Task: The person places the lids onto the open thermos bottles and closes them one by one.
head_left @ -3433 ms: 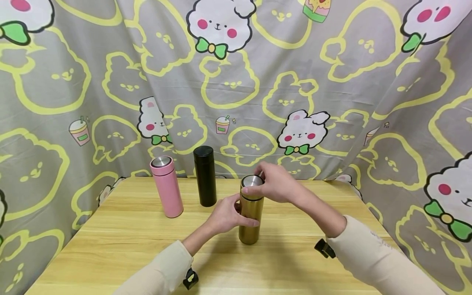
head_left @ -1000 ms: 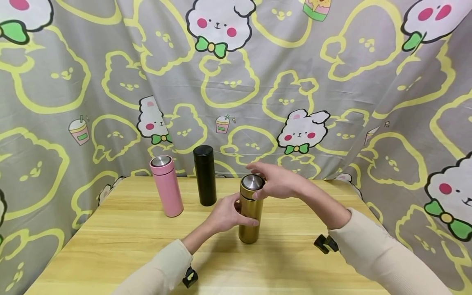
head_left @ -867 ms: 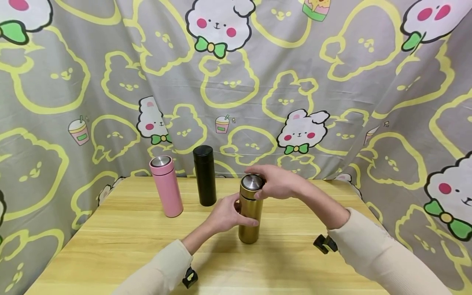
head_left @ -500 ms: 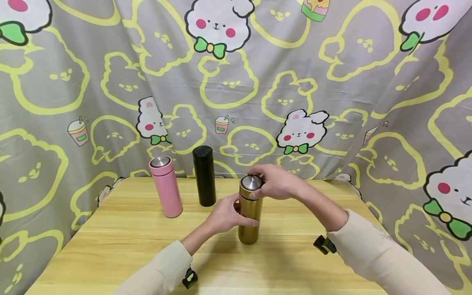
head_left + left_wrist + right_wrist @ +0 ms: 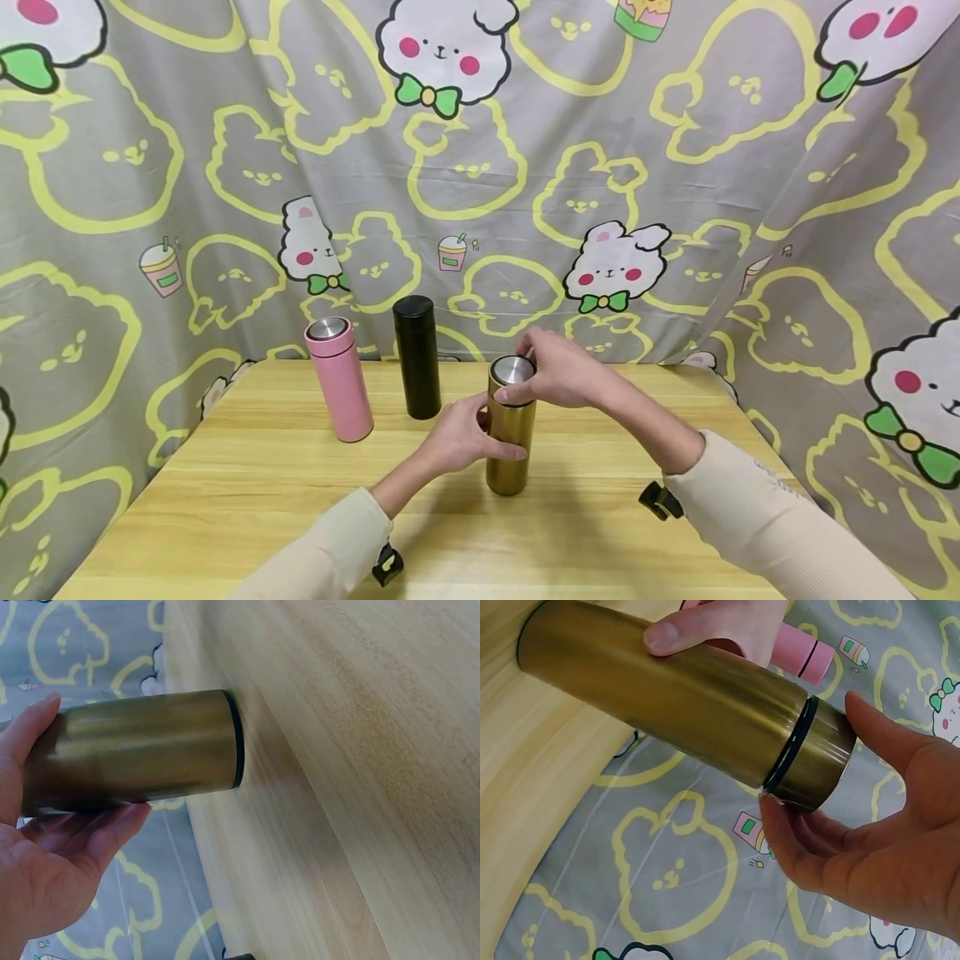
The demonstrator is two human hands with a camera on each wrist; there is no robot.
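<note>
A gold thermos [image 5: 508,454] stands upright on the table, its gold lid [image 5: 513,372] topped with a silver disc. My left hand [image 5: 461,435] grips the body at mid-height, thumb across the front; in the left wrist view the fingers curl under the gold thermos [image 5: 150,742], whose dark base ring meets the wood. At the top, my right hand [image 5: 566,371] holds the lid between thumb and fingers. The right wrist view shows a dark ring between body and lid [image 5: 821,754], with my right hand [image 5: 900,817] around the lid.
Left of the gold thermos stand a pink thermos [image 5: 341,392] with a silver top and a black thermos [image 5: 418,362], both upright. Behind the wooden table [image 5: 247,492] hangs a grey curtain [image 5: 480,200] with cartoon prints. Each wrist carries a small black device [image 5: 660,500].
My right hand has turned about the lid: its thumb has slid leftward across the front and its fingers have moved rightward at the back. The left hand and the thermoses stay in place.
</note>
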